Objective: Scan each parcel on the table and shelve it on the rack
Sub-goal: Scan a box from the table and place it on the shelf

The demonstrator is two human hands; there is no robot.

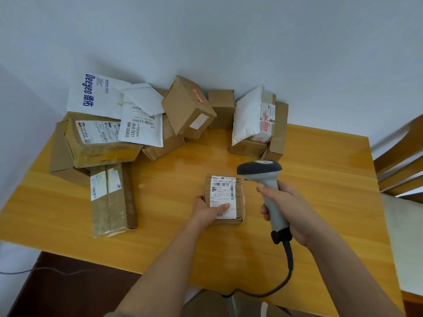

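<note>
A small brown parcel (225, 197) with a white shipping label lies flat near the middle of the yellow wooden table (174, 225). My left hand (209, 212) grips its near left corner, thumb pressed on the label. My right hand (286, 207) holds a grey handheld barcode scanner (265, 179) by the handle; its dark head points left, just above the parcel's top right corner. The scanner's black cable (289, 266) trails off the table's front edge.
Several more parcels are piled along the back of the table: a long flat box (113, 200) at the left, taped cartons (100, 143), white mailers (142, 124), a tilted brown box (187, 108) and a white bag (248, 115) on cartons. A wooden chair (402, 156) stands at the right.
</note>
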